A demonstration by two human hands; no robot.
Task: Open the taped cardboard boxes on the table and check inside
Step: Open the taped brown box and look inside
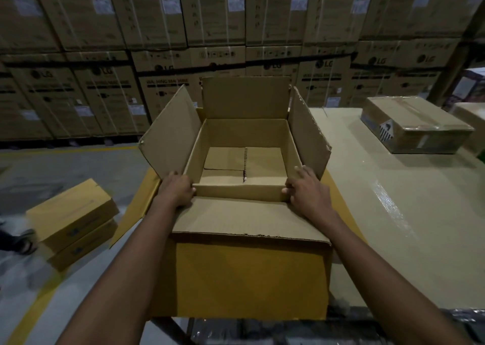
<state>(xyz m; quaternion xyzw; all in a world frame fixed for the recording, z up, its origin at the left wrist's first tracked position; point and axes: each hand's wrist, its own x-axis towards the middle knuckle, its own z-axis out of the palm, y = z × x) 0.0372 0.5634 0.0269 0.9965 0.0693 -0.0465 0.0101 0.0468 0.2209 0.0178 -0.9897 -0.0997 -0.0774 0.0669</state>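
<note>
Both hands are out in front with the arms nearly straight, each one gripping a near corner of the open box [244, 161]. The left hand [178, 190] has its fingers curled over the near-left corner and the right hand [307, 192] is wrapped around the near-right corner, thumbs toward the inside. Between the forearms, the near flap [244, 218] is folded down toward the person. The box stands at the near left end of the bench [393, 213], straight ahead of the person and centred between the hands, so neither hand is nearer; its longer side runs left to right. The left, right and far flaps stand up and splay outward, and only the bottom flaps show inside, so it looks empty. With both near corners held, the box seems ready to be tilted, pulled or set aside. For the next one, the taped box [417, 124] lies well apart at the far right of the bench, turned at an angle, closer to the right hand. Off the bench, on the floor at left, are two stacked boxes [73, 221], and a wall of large printed cartons [236, 29] fills the far side.
</note>
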